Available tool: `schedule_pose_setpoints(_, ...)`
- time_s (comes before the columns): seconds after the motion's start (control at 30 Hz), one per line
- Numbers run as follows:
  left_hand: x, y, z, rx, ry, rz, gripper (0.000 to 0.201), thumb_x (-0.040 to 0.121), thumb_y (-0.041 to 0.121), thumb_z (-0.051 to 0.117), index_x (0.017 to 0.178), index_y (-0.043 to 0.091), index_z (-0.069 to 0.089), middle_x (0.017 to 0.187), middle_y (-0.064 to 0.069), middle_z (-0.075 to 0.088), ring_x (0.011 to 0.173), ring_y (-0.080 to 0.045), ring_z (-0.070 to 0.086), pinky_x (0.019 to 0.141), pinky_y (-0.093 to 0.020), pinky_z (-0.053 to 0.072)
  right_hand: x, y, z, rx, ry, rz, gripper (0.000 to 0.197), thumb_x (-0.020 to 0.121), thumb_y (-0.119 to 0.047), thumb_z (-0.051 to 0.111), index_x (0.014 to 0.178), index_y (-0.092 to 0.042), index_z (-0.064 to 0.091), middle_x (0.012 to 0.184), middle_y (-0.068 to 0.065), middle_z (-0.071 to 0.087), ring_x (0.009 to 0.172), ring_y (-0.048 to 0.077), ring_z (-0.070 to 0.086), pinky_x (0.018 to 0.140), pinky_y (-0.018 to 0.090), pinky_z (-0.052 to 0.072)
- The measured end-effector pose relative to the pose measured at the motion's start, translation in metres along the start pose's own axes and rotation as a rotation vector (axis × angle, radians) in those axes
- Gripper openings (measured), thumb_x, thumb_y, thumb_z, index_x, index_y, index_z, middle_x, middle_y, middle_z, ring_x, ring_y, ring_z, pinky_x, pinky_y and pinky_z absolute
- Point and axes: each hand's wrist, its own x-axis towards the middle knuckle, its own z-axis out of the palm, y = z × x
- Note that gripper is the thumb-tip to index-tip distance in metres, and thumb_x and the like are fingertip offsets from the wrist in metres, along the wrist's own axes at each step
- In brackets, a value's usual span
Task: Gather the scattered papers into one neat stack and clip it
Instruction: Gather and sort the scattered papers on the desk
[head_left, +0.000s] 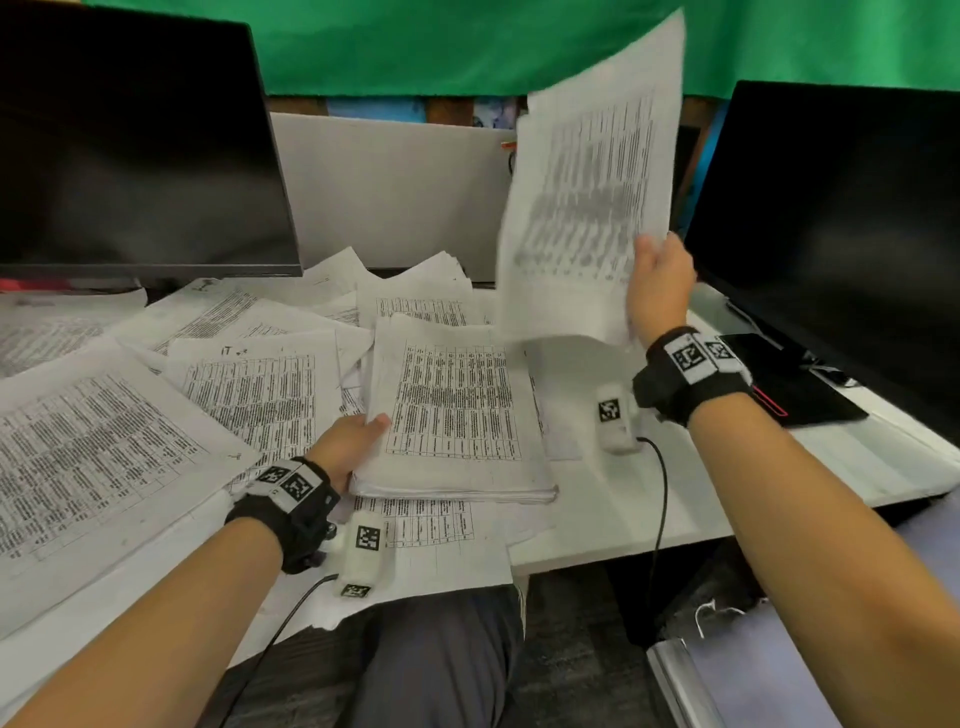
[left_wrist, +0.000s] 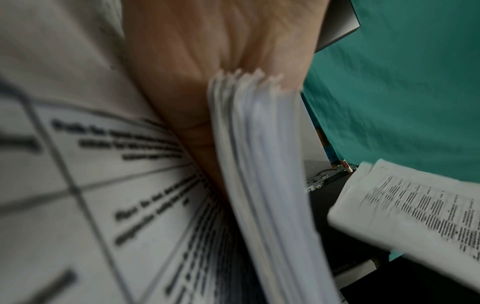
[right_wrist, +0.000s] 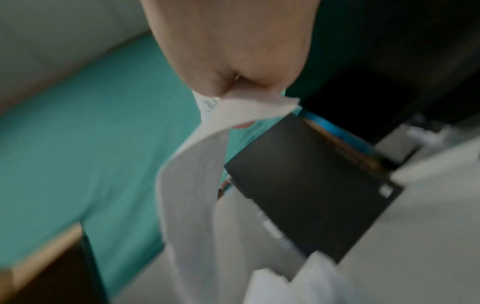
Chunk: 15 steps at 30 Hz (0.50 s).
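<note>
A thick stack of printed papers (head_left: 457, 410) lies at the middle of the white desk (head_left: 623, 504). My left hand (head_left: 348, 447) holds its left edge, thumb on top; the left wrist view shows the stack's sheet edges (left_wrist: 259, 164) against my palm. My right hand (head_left: 660, 286) pinches the lower right edge of a few printed sheets (head_left: 587, 192) and holds them up in the air, above and right of the stack. The right wrist view shows those sheets (right_wrist: 197, 181) hanging curved from my pinched fingers. More loose printed sheets (head_left: 104, 447) lie scattered to the left. No clip is visible.
A dark monitor (head_left: 130, 140) stands at the back left and another (head_left: 841, 234) at the right. A black notebook (head_left: 795, 384) lies by the right monitor. A grey partition (head_left: 389, 187) and green cloth (head_left: 415, 41) are behind. The desk's front edge is near my lap.
</note>
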Motion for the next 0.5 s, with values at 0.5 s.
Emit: schedule_pose_setpoints(0.5, -0.008, -0.001, -0.007, -0.41, -0.163, -0.134, 0.058, 0.089, 0.064, 0.044, 0.12, 0.018, 0.064, 0.113, -0.013, 0.07, 0.103, -0.034, 0.067, 0.092, -0.048, 0.051, -0.12, 0.042, 0.044, -0.024, -0.724, 0.581, 0.045, 0.1, -0.019, 0.053, 0.139, 0.003, 0.043, 0.134, 0.006, 0.052, 0.125, 0.03, 0.052, 0.101, 0.03, 0.041)
